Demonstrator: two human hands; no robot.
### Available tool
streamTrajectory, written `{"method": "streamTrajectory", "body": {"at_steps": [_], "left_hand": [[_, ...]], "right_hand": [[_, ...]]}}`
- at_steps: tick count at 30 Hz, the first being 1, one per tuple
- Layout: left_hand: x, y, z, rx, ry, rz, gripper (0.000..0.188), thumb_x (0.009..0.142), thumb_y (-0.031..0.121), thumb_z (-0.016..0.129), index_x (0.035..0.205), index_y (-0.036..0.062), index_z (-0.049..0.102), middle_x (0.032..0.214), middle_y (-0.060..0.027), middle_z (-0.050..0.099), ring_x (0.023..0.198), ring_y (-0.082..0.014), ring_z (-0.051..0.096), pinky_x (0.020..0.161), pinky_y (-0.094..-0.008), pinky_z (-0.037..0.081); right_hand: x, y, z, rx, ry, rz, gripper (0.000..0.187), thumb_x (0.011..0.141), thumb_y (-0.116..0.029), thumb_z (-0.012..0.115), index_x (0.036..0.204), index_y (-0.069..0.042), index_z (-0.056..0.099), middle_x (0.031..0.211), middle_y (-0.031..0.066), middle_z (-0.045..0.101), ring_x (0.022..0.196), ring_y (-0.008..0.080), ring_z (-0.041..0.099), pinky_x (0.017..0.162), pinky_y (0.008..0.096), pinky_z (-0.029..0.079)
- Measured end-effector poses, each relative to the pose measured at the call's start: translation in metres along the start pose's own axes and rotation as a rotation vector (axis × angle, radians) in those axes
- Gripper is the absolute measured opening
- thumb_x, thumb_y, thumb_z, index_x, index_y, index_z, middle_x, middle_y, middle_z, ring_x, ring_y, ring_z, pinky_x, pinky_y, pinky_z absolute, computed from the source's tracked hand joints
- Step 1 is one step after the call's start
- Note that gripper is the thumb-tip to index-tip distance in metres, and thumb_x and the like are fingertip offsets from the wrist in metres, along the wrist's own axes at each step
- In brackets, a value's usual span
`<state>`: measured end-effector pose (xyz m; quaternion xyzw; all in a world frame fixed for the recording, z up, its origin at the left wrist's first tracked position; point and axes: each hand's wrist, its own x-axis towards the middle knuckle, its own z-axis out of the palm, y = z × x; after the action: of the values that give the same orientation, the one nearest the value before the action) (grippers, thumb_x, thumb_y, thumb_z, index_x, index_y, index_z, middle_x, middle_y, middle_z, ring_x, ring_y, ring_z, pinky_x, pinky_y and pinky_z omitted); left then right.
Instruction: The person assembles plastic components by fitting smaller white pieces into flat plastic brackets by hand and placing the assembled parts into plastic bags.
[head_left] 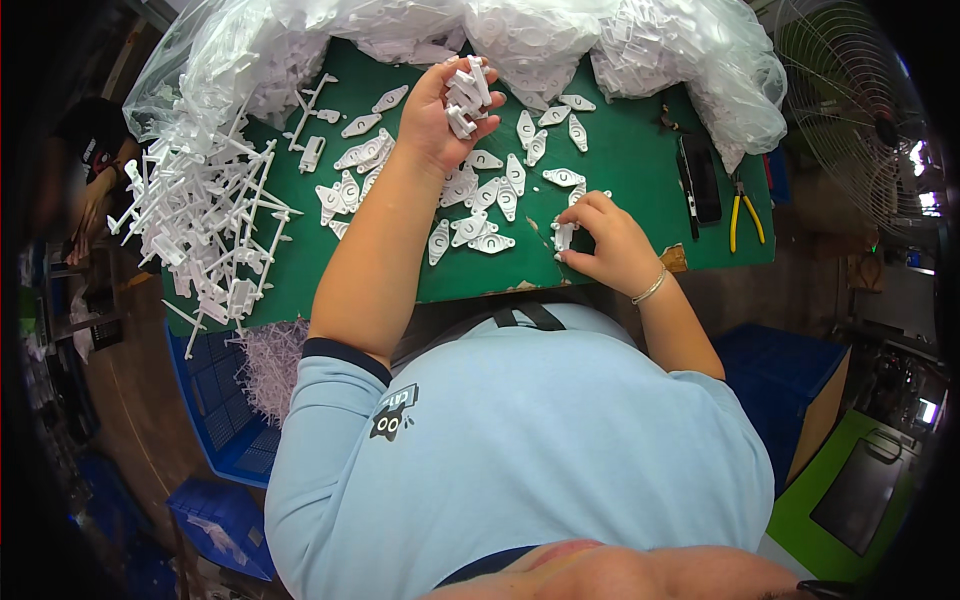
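Observation:
My left hand (447, 115) is raised over the far middle of the green table (400, 275), palm up, its fingers curled round several small white plastic parts (466, 98). Near the front edge, to the right, my right hand (612, 240) pinches a small white plastic piece (563, 236) between thumb and fingers. Between and around my hands lie many flat, diamond-shaped white plates (486, 195) with a curved mark in the middle, some of them overlapping. Just beyond my right hand is another such plate (563, 177).
Clear bags of white parts (540, 50) line the far edge. At the left is a tangled heap of white sprues (205, 215). Yellow-handled cutters (745, 215) and a black phone (702, 180) lie at the right. A blue crate (215, 400) stands below left; another person's hand (90, 215) shows far left.

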<state>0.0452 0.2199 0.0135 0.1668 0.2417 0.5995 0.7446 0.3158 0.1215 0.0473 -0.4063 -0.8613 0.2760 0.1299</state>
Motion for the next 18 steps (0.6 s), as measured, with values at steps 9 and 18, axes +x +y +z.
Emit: {"method": "streamTrajectory", "body": {"at_steps": [9,18], "left_hand": [[-0.007,-0.012,0.013,-0.09,-0.012,-0.15,0.036,0.093,0.035,0.051,0.113,0.006,0.06,0.101,-0.012,0.068,0.096,-0.0323,0.068,0.07,-0.0459,0.062],[-0.003,-0.02,0.015,-0.167,-0.053,-0.2,0.03,0.096,0.033,0.047,0.108,0.008,0.059,0.099,-0.013,0.066,0.086,-0.0304,0.069,0.07,-0.0459,0.06]], "right_hand": [[0.026,-0.021,-0.024,0.222,0.323,0.029,0.04,0.067,-0.009,0.077,0.104,-0.006,0.062,0.106,0.0064,0.055,0.062,0.0111,0.046,0.056,0.0244,0.043],[0.116,-0.052,-0.027,-0.061,0.546,-0.274,0.041,0.072,-0.016,0.077,0.109,-0.007,0.063,0.106,0.0103,0.058,0.086,0.0219,0.062,0.066,0.0282,0.05]]}}
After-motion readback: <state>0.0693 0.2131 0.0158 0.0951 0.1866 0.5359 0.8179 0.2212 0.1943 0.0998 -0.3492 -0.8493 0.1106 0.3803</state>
